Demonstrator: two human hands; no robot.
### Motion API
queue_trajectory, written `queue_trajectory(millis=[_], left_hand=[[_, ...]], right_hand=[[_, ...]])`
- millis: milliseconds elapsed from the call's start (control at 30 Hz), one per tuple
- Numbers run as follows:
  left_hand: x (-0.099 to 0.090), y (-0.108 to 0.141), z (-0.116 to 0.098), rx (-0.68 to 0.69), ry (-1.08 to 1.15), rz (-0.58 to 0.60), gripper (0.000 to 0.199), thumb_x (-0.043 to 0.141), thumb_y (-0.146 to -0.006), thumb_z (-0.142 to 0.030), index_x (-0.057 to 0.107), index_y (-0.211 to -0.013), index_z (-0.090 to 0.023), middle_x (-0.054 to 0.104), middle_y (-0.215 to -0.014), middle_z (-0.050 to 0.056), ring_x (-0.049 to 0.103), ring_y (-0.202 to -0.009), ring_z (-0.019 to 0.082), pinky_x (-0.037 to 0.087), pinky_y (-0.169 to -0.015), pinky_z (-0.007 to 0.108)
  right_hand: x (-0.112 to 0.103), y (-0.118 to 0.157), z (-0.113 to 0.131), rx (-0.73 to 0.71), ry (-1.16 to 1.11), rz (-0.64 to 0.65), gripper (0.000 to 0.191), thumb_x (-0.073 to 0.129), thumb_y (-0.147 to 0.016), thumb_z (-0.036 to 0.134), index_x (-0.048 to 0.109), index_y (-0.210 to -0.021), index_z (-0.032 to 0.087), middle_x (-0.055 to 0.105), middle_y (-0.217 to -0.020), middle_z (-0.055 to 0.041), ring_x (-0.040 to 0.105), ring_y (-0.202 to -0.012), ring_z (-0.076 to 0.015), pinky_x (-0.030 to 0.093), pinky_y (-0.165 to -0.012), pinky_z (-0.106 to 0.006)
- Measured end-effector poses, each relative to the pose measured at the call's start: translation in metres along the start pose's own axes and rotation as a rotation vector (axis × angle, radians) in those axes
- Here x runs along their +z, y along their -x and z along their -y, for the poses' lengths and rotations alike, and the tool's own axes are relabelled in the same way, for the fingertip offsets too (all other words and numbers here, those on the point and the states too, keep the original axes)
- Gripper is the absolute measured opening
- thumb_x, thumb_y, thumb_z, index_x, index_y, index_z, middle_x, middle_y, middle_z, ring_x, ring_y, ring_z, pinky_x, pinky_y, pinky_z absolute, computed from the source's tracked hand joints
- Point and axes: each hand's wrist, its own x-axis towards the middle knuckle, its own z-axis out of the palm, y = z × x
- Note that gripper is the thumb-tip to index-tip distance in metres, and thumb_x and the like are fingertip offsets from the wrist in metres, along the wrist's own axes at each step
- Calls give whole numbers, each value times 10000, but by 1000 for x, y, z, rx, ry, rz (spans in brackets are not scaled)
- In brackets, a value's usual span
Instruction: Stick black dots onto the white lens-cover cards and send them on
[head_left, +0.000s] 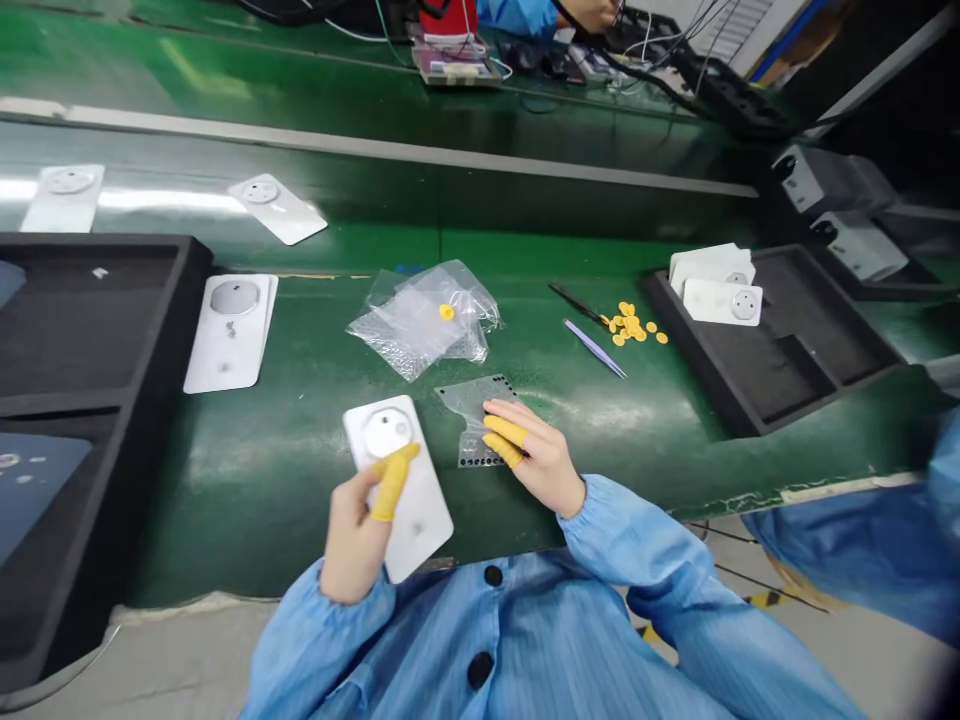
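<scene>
Below the middle of the head view lies a white flat panel (pixel 420 510) with a round white disc (pixel 386 432) near its top. My left hand (pixel 364 515), with yellow finger cots, is over the panel's left side. Its thumb and index finger are pinched together by the disc; what they hold, if anything, is too small to make out. A clear sheet with black dots along its edges (pixel 469 400) is on the green table to the right. My right hand (pixel 532 450), also in yellow finger cots, rests on that sheet with its fingers stretched out.
Clear plastic bags (pixel 427 320) lie ahead. Purple tweezers (pixel 594 348), a dark slim tool (pixel 576 302) and loose yellow finger cots (pixel 631 326) are right of them. Black trays (pixel 840 320) flank the table. More white panels (pixel 229 350) lie left. Another person's hand (pixel 592 14) shows at the top.
</scene>
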Motion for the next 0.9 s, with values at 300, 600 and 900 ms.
queue_trajectory(millis=[300,600,900], left_hand=[[52,6,-8,-3,190,328,342,733,-731,-436,781,-901,-144,764,-962,109,711,-906,296,559,-841,378],[52,5,0,126,-10,336,376,678,-783,-377,736,-1050,-117,752,-1018,115,712,-915,297,572,-797,370],[38,-3,18,353,-332,224,303,649,-671,-337,758,-913,-193,775,-862,51,723,-781,296,589,-674,354]], right_hand=[[-25,-11,19,-43,-198,97,288,629,-864,170,619,-1150,202,633,-1161,-122,592,-1129,-206,533,-944,-416],[-22,-9,16,-38,-101,168,209,510,-930,177,618,-1109,169,659,-1092,-109,645,-1016,-164,580,-870,-316],[-7,-3,4,-174,128,255,182,537,-918,210,641,-1036,119,689,-1099,-115,641,-1069,-156,525,-976,-247]])
